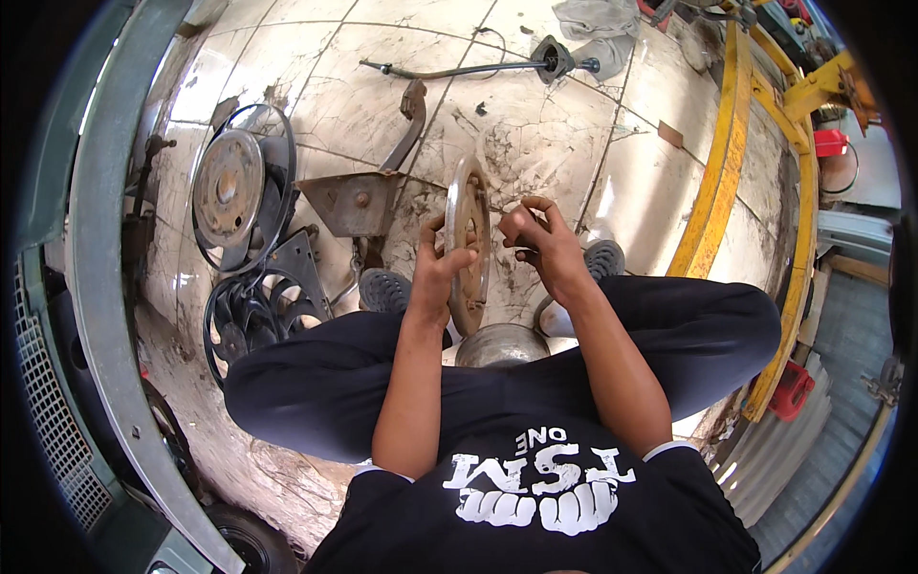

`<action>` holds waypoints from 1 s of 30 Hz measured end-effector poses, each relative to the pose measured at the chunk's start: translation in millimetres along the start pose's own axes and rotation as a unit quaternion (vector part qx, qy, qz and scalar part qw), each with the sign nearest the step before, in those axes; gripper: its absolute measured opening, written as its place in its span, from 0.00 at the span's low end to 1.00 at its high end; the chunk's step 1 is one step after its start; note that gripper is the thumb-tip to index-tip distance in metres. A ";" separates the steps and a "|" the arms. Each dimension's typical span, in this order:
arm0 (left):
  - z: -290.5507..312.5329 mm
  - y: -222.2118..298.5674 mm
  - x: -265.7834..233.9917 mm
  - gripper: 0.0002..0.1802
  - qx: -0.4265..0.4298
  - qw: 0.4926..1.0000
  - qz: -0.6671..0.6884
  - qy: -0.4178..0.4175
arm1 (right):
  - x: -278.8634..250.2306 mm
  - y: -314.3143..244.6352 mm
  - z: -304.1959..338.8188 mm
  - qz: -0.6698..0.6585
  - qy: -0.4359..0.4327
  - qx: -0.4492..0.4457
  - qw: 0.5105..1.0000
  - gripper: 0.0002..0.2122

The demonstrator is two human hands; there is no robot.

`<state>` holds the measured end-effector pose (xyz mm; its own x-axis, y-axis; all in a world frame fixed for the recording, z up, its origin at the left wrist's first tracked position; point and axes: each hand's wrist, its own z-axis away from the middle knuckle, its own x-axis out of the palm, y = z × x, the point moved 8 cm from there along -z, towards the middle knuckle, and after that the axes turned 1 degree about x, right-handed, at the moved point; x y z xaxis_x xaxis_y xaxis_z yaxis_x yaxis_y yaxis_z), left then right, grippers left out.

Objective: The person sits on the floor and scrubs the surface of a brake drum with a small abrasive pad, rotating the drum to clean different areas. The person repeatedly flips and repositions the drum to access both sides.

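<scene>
My left hand (442, 266) grips a worn round metal disc (455, 239), holding it upright and almost edge-on, with the thumb on its inner side. Brownish metal shows on the disc's recessed face, which is turned to the right. Just right of that face is my right hand (553, 251), apart from the disc. Its fingers are curled in and pinched together; a small brownish thing may be between them, but I cannot make it out. Below the disc, a rounded shiny metal piece (502, 344) sits between my legs.
At left, another metal disc (229, 187) leans on black fans (253, 320). A rusty pedal bracket (352, 199) lies ahead. Farther off is a black lever with a cable (459, 71). A yellow steel frame (712, 163) stands at right, a grey beam (103, 239) at left.
</scene>
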<state>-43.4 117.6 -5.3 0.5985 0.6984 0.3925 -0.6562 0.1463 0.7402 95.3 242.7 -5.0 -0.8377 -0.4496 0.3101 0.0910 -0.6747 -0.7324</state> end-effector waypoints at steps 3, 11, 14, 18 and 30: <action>3.8 0.3 -7.7 0.41 -0.017 0.999 0.013 0.028 | 4.5 -3.0 8.1 0.022 0.015 -0.010 1.000 0.27; 2.1 -0.7 -12.6 0.39 -0.012 0.998 0.015 0.060 | 8.1 7.7 2.9 0.002 0.021 -0.023 1.000 0.21; -1.5 -0.9 -16.5 0.38 -0.038 0.995 0.090 0.013 | -1.0 15.9 2.5 -0.001 0.050 -0.010 0.999 0.19; -4.9 0.7 -27.2 0.32 -0.084 0.989 0.118 0.038 | -2.4 25.9 -11.1 -0.041 0.071 -0.023 0.996 0.16; -6.7 8.1 -16.9 0.29 -0.063 0.985 0.158 0.021 | 33.3 33.8 -7.7 -0.065 -0.084 0.063 0.992 0.20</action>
<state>-61.8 111.6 -9.6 0.3375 0.7515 0.5669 -0.8603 0.0018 0.5097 66.3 209.4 -24.1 -0.7455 -0.4382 0.5022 0.0631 -0.7966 -0.6013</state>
